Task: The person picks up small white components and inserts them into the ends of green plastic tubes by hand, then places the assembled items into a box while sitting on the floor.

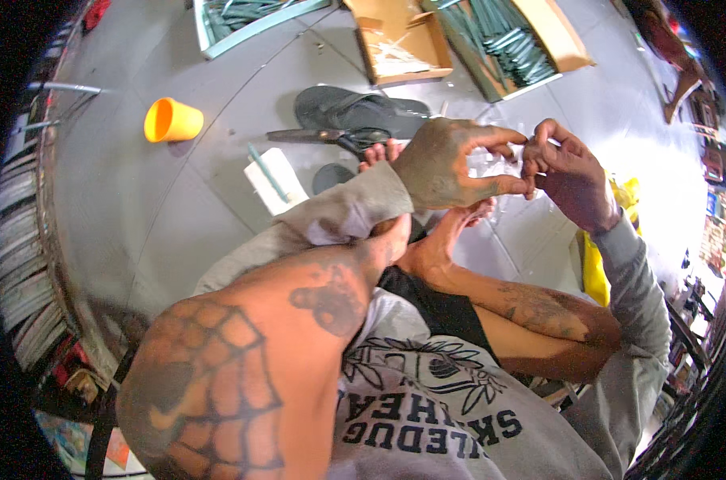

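Note:
My left hand (451, 166) reaches to the right, its index finger and thumb curved toward my right hand. My right hand (569, 178) is closed in a pinch, and the fingertips of both hands meet in front of me. Whatever lies between them is too small and bright to make out; clear, shiny plastic seems to show behind the fingers. Just left of my left hand lie black-handled scissors (308, 137), next to a black flip-flop (359, 110). Nearer, a white block (268, 190) has a thin teal stick (268, 172) on it.
An orange-yellow cup (188, 122) stands on the grey tiled floor (211, 188) at left. Along the far side are a light-blue tray (207, 42) of dark-green sticks, a cardboard box (411, 78) with pale strips and another box (567, 38) of green sticks. Yellow material (593, 272) lies right; another person's leg (684, 84) shows beyond.

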`<action>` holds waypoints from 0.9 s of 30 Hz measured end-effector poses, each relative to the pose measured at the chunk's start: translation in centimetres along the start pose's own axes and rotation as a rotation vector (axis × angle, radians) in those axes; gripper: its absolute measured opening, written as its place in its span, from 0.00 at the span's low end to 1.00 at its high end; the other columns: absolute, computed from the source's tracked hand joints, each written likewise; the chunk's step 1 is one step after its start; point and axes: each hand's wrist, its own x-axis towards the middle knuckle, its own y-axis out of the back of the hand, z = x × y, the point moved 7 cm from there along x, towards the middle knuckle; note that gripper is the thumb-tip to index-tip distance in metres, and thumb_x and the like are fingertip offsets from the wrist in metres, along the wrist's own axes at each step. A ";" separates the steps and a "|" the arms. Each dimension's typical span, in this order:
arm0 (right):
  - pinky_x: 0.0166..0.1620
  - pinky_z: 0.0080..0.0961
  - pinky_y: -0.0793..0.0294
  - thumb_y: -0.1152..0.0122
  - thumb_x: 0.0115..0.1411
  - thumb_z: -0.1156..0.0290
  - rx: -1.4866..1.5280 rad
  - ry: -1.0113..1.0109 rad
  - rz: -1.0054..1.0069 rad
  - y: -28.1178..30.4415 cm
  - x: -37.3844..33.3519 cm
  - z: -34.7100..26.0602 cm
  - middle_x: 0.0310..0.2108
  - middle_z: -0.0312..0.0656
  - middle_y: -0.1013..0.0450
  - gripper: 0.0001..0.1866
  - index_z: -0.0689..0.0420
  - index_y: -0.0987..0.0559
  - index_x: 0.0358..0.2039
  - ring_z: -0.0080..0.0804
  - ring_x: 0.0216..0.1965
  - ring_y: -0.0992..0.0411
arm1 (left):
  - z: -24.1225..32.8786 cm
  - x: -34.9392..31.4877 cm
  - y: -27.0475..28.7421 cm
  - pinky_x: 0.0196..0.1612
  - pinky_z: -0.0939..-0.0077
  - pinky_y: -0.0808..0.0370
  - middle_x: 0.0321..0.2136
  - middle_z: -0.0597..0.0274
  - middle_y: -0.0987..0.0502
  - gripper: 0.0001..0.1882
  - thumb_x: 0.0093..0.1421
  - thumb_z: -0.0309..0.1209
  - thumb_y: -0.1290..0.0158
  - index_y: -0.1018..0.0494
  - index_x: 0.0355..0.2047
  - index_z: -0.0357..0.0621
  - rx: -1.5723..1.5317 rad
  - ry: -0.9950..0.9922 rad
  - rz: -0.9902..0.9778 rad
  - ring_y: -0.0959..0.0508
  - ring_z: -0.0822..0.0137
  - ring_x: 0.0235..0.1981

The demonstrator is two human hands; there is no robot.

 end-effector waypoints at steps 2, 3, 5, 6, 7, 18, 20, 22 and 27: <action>0.38 0.32 0.26 0.46 0.67 0.66 -0.009 0.021 0.047 -0.5 0.3 0.8 0.32 0.43 0.26 0.13 0.59 0.30 0.48 0.37 0.34 0.25 | -0.7 -1.7 0.5 0.38 0.66 0.22 0.35 0.60 0.16 0.17 0.59 0.43 0.40 0.20 0.42 0.45 0.100 -0.060 -0.021 0.16 0.57 0.35; 0.37 0.31 0.25 0.46 0.67 0.66 0.002 0.000 0.047 -1.3 0.7 1.5 0.33 0.44 0.25 0.13 0.59 0.30 0.48 0.37 0.34 0.24 | -0.9 -2.5 1.0 0.37 0.65 0.22 0.34 0.62 0.16 0.14 0.60 0.41 0.41 0.19 0.40 0.44 0.149 -0.089 -0.032 0.16 0.58 0.33; 0.34 0.29 0.23 0.46 0.67 0.66 0.022 -0.042 0.046 -2.3 1.7 3.0 0.34 0.46 0.24 0.15 0.60 0.30 0.49 0.37 0.36 0.23 | -0.3 -5.1 2.8 0.33 0.64 0.23 0.31 0.61 0.17 0.09 0.62 0.35 0.43 0.19 0.35 0.44 0.276 -0.165 0.016 0.17 0.59 0.30; 0.33 0.28 0.21 0.46 0.67 0.65 0.072 -0.123 -0.048 -2.8 2.2 4.4 0.39 0.49 0.22 0.16 0.61 0.29 0.50 0.38 0.39 0.21 | -1.0 -6.6 3.5 0.33 0.65 0.23 0.31 0.60 0.17 0.09 0.62 0.35 0.43 0.19 0.35 0.44 0.284 -0.164 0.020 0.17 0.59 0.30; 0.40 0.30 0.20 0.46 0.67 0.65 0.170 -0.211 -0.078 -4.0 2.5 5.4 0.44 0.52 0.22 0.16 0.62 0.28 0.50 0.39 0.42 0.21 | -1.3 -8.3 4.3 0.33 0.65 0.23 0.31 0.60 0.17 0.09 0.61 0.35 0.43 0.19 0.34 0.44 0.290 -0.164 0.029 0.17 0.60 0.30; 0.38 0.22 0.19 0.38 0.65 0.71 0.148 -0.181 -0.120 -12.0 8.6 14.3 0.41 0.49 0.20 0.15 0.67 0.24 0.48 0.34 0.40 0.19 | -7.0 -21.4 7.8 0.31 0.76 0.27 0.29 0.59 0.18 0.14 0.65 0.41 0.43 0.19 0.37 0.42 -0.147 0.689 0.059 0.22 0.73 0.28; 0.36 0.22 0.19 0.37 0.64 0.71 0.046 -0.281 -0.098 -12.7 9.9 15.8 0.38 0.48 0.19 0.14 0.66 0.23 0.47 0.34 0.39 0.19 | -7.4 -23.8 8.1 0.33 0.76 0.27 0.30 0.61 0.18 0.14 0.65 0.39 0.42 0.20 0.38 0.39 -0.229 0.849 0.097 0.24 0.75 0.29; 0.34 0.21 0.20 0.36 0.64 0.69 -0.161 -0.273 -0.078 -12.6 11.4 17.7 0.35 0.45 0.19 0.13 0.65 0.21 0.44 0.31 0.35 0.19 | -7.3 -25.5 8.8 0.33 0.76 0.26 0.30 0.60 0.19 0.14 0.65 0.39 0.43 0.20 0.39 0.39 -0.155 0.901 0.121 0.24 0.74 0.28; 0.28 0.18 0.27 0.32 0.60 0.62 -0.535 -0.108 -0.026 -14.5 14.2 20.0 0.22 0.37 0.21 0.13 0.60 0.15 0.31 0.20 0.22 0.25 | -6.5 -27.0 11.5 0.34 0.74 0.26 0.29 0.59 0.20 0.13 0.65 0.38 0.42 0.20 0.37 0.39 0.140 0.859 0.175 0.24 0.71 0.27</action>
